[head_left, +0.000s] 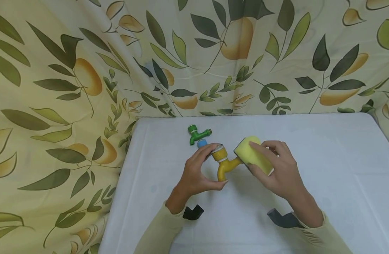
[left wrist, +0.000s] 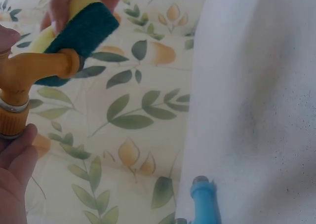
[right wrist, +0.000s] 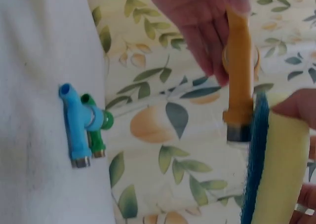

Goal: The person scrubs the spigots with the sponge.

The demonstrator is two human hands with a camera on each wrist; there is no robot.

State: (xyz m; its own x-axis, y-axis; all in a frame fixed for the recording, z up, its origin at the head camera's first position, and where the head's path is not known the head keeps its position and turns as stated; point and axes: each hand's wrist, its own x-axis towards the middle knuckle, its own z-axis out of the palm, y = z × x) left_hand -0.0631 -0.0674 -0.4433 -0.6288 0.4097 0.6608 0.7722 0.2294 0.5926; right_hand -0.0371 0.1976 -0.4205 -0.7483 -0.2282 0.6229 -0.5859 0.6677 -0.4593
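Above the table, my left hand (head_left: 194,173) holds a yellow plastic tap (head_left: 224,165) between thumb and fingers, at its ribbed cap and its spout end. A yellow sponge (head_left: 255,153) with a dark green scouring side is gripped by my right hand (head_left: 281,169). In the left wrist view the scouring side (left wrist: 94,31) lies against the side of the tap's pipe (left wrist: 49,66) near its threaded end. From the right wrist, the sponge (right wrist: 281,169) stands upright beside the tap's metal-tipped end (right wrist: 239,130). Part of the right hand's fingers is hidden behind the sponge.
A green tap (head_left: 197,134) lies on the white-covered table (head_left: 334,169) beyond my left hand. Close to it is a blue tap (right wrist: 76,125), mostly hidden by that hand in the head view. Leaf-and-fruit patterned cloth (head_left: 181,70) hangs behind and at the left.
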